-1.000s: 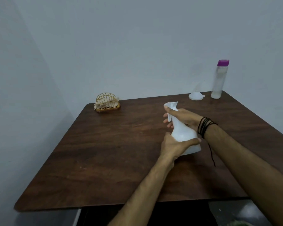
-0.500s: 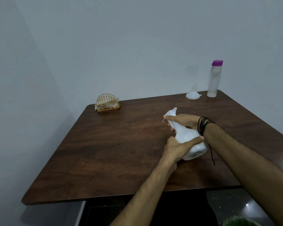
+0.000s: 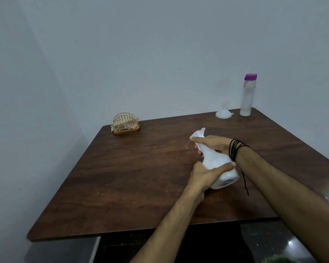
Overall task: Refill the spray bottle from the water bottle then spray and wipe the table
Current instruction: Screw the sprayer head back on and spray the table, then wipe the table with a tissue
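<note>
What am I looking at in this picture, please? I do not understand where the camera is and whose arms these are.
The camera sits on a person's head and looks forward and down, so the two arms are that person's own. There is no machine. Both hands hold a white spray bottle, tilted above a brown wooden table: the left hand grips its body, the right hand wraps its neck near the nozzle. At the far edge stand a clear water bottle with a purple cap, a small white funnel and a golden wire napkin holder.

No readable text anywhere (spray bottle [image 3: 215,158] label too blurred)
</note>
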Demonstrator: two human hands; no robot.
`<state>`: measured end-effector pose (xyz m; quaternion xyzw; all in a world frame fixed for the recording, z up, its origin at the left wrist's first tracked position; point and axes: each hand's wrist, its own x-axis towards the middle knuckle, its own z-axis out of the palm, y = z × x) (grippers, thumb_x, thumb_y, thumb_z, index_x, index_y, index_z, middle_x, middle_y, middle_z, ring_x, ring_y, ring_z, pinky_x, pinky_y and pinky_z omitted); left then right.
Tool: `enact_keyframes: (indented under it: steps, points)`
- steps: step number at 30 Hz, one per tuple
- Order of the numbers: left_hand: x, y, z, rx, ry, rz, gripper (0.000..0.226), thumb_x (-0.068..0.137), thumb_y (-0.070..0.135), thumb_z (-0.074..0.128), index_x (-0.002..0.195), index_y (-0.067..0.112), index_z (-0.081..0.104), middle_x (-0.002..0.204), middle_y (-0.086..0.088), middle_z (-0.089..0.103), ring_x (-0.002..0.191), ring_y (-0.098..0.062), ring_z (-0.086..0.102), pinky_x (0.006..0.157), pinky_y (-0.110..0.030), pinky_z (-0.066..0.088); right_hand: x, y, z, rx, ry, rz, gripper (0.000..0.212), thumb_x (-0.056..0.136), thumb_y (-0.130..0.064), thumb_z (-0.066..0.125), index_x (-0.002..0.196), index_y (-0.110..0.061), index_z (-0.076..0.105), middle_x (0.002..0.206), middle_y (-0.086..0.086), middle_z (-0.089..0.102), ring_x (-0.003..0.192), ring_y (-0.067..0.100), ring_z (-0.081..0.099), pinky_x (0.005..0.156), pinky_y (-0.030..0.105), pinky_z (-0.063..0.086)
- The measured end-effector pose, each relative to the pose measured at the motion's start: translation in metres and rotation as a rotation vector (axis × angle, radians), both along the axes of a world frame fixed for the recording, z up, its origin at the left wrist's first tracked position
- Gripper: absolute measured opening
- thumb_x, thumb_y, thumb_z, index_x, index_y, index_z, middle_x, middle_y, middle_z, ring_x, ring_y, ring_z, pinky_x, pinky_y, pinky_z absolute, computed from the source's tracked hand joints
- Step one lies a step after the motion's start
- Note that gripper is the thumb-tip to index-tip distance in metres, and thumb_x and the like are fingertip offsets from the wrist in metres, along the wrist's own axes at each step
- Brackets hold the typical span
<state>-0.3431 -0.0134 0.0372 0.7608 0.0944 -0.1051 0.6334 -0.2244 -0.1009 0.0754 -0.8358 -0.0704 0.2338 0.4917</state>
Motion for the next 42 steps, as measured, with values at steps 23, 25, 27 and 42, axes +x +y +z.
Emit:
enact_keyframes:
  steps: [23, 25, 27, 42]
  points:
    - [0.119, 0.0, 0.046, 0.301, -0.341, 0.092, 0.083, 0.055, 0.036, 0.092, 0.126, 0.021, 0.051, 0.112, 0.004, 0.065, 0.102, -0.018, 0.065, 0.082, -0.037, 0.059, 0.031, -0.034, 0.032, 0.3, -0.401, -0.164, 0.067, 0.089, -0.076, 0.035, 0.124, -0.025, 0.061, 0.12, -0.004, 0.066, 0.115, 0.013, 0.061, 0.107, 0.039, 0.043]
    - [0.145, -0.002, 0.047, 0.315, -0.372, 0.136, 0.08, 0.055, 0.034, 0.091, 0.123, 0.019, 0.052, 0.11, 0.002, 0.065, 0.101, -0.019, 0.066, 0.081, -0.04, 0.061, 0.044, -0.037, 0.024, 0.304, -0.413, -0.139, 0.073, 0.086, -0.082, 0.029, 0.132, -0.031, 0.057, 0.128, -0.007, 0.064, 0.12, 0.009, 0.059, 0.109, 0.038, 0.042]
    - [0.169, -0.005, 0.046, 0.328, -0.41, 0.175, 0.081, 0.051, 0.037, 0.09, 0.121, 0.02, 0.053, 0.108, 0.002, 0.065, 0.1, -0.019, 0.066, 0.077, -0.042, 0.062, 0.06, -0.038, 0.016, 0.312, -0.441, -0.121, 0.074, 0.088, -0.082, 0.026, 0.137, -0.034, 0.052, 0.135, -0.01, 0.06, 0.125, 0.006, 0.055, 0.11, 0.035, 0.042]
    - [0.325, -0.014, 0.004, 0.321, -0.492, 0.077, 0.091, 0.074, 0.032, 0.086, 0.144, 0.019, 0.029, 0.131, -0.004, 0.041, 0.12, -0.02, 0.049, 0.099, -0.043, 0.053, 0.2, -0.035, -0.012, 0.436, -0.392, -0.195, 0.051, 0.088, -0.068, 0.033, 0.122, -0.037, 0.055, 0.13, -0.007, 0.061, 0.123, 0.009, 0.057, 0.114, 0.043, 0.04]
